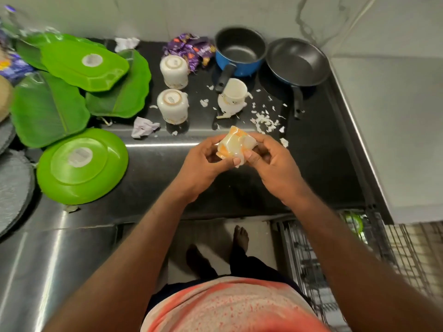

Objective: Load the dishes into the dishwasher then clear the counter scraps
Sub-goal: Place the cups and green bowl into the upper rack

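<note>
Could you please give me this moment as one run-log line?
left hand, right hand: both grip white-and-orange item | counter: three cups, pot, pan, green plates, scraps | dishwasher rack: pulled out

Wall: white with grey veining, running along the far side.
Side panel: plain white, closing off the right end.
Bottle: clear plastic with a purple cap, in the far left corner by the wall.
Packet: blue with yellow print, at the left edge just nearer than the bottle.
Tan round thing: cut off by the left edge; cannot tell what it is.
Floor: pale, showing low in the near middle.
</note>
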